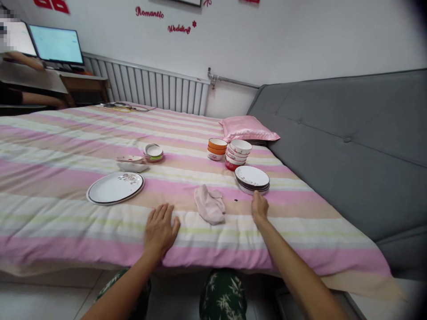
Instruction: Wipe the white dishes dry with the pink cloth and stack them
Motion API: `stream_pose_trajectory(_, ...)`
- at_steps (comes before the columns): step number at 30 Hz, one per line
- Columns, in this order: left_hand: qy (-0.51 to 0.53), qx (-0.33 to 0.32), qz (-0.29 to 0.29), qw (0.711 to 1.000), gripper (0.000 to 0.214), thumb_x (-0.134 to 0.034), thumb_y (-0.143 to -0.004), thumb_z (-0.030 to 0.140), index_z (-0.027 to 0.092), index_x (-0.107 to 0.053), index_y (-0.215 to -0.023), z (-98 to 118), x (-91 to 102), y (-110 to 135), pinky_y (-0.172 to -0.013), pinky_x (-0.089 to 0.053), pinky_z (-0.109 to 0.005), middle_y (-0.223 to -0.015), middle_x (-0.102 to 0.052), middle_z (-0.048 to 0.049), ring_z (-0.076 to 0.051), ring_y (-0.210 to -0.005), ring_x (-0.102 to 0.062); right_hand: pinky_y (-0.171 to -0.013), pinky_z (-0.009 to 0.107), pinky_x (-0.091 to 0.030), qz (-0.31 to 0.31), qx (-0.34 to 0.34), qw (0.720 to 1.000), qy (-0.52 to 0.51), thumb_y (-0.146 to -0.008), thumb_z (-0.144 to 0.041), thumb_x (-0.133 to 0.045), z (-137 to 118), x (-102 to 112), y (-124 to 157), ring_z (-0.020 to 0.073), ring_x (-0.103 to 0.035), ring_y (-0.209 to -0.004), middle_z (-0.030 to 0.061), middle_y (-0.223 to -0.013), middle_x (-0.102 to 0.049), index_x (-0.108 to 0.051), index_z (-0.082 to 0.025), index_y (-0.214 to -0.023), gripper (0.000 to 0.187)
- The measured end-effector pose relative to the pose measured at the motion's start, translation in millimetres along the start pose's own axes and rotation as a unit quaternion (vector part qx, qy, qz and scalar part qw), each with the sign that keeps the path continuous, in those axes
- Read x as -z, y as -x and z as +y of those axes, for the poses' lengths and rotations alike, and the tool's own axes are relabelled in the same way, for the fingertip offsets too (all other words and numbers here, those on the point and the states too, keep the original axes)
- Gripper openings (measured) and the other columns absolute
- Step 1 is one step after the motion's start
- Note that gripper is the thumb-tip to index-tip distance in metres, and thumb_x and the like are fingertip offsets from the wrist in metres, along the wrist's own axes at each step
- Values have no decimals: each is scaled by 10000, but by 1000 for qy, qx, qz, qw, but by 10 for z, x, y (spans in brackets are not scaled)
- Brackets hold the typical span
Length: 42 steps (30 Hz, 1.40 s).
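My left hand [161, 227] lies flat on the striped bedspread, palm down and fingers stretched out, holding nothing. My right hand [259, 207] is closed at the near rim of a stack of round plates [252, 176]; the thumb shows at the edge and the other fingers are mostly hidden. The top plate is white with a dark rim and a floral print. Between my hands lies a crumpled pale pink cloth [210, 205]. Just behind the plates stands a stack of white and red bowls [239, 153], beside a shorter stack with orange bowls [216, 149].
Oval plates [115, 187] lie at the left, with boat-shaped dishes [132, 164] and small nested dishes [154, 152] behind them. A pink pillow [248, 128] rests by the grey headboard [343, 146]. Cables [128, 107] lie at the far edge. Another person's arm [26, 60] is at a desk.
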<state>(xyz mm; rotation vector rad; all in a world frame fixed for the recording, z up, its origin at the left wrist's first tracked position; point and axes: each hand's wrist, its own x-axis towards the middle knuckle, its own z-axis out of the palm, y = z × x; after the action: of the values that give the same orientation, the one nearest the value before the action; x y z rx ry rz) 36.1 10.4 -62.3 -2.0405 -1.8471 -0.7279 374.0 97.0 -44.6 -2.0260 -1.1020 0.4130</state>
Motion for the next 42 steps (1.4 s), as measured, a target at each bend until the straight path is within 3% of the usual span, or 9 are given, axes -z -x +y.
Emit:
stream_pose_trajectory(3,-4,-2,-4,1000,435,-409,-822,318,103,-564,-1167,11,7,1,-1043,-245,-429,-1222,-570,-155,-278,-1167,-475,-556,232,-344,-8,82,996,16,-875,-467,-292,46,-111,311,152,-506,-579,24,-589,-588,-521,-208,-603,440)
stream_pose_trajectory(7,-4,2,-5,1000,439,-406,-825,319,100,-559,-1173,25,25,2,-1046,-238,-425,-1226,-567,-152,-278,-1171,-468,-535,229,-293,-21,154,987,48,-891,-455,-274,59,-115,600,135,-480,-545,14,-559,-570,-492,-204,-572,460)
stream_pose_trajectory(13,8,10,-9,1000,435,-406,-821,316,111,-561,-1171,44,56,20,-1037,-247,-431,-1221,-569,-157,-279,-1168,-471,-519,245,-189,-22,195,973,125,-880,-426,-355,59,-102,902,143,-476,-574,39,-626,-608,-576,-209,-645,389)
stream_pose_trajectory(17,15,12,-9,1000,424,-395,-824,304,124,-558,-1171,62,82,50,-1037,-245,-424,-1224,-567,-148,-273,-1171,-470,-523,247,-155,4,231,947,223,-900,-397,-354,44,-119,999,119,-470,-574,45,-687,-631,-615,-200,-722,372)
stream_pose_trajectory(25,22,15,-10,1000,431,-388,-829,307,102,-544,-1175,51,112,88,-1039,-237,-424,-1232,-556,-163,-274,-1176,-463,-524,247,-143,28,216,940,263,-904,-370,-379,8,-140,1080,108,-483,-596,55,-756,-653,-629,-186,-751,346)
stream_pose_trajectory(42,61,21,-17,998,446,-394,-825,311,85,-540,-1181,3,80,51,-1037,-229,-467,-1250,-537,-187,-309,-1184,-451,-580,229,-289,23,177,933,312,-876,-358,-399,-89,-302,942,161,-591,-708,92,-838,-689,-674,-190,-825,326)
